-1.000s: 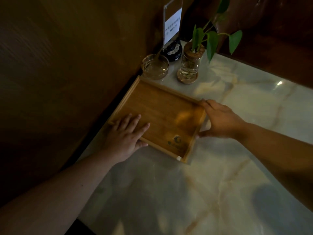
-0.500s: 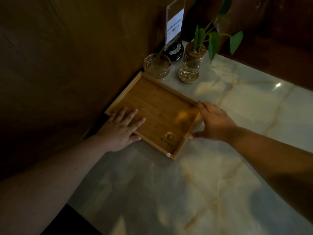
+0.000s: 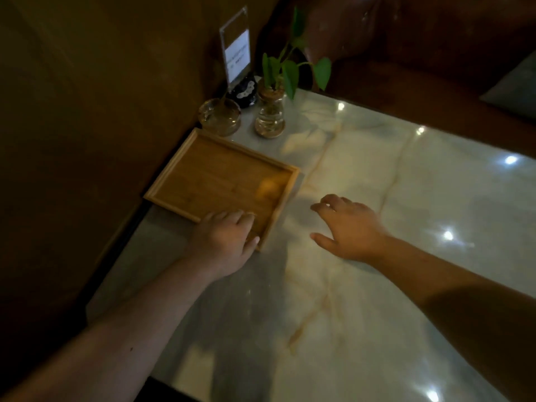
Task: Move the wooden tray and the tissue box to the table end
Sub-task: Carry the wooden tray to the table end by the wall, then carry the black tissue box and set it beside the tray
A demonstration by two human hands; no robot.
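The empty wooden tray [image 3: 214, 175] lies flat on the marble table [image 3: 377, 256], against the brown wall at the far left end. My left hand [image 3: 224, 242] rests over the tray's near right corner, fingers curled on its rim and floor. My right hand [image 3: 348, 227] hovers over the bare marble just right of the tray, fingers spread, holding nothing and clear of the tray. No tissue box is in view.
Beyond the tray stand a glass ashtray [image 3: 219, 116], a glass vase with a green plant [image 3: 270, 117] and an acrylic sign holder [image 3: 237, 53] on a dark base. A brown wall runs along the left; a dark seat lies behind the table.
My right hand has let go of the tray's right edge and drawn back over the marble. My left hand slid from the tray's left side to its near right corner.
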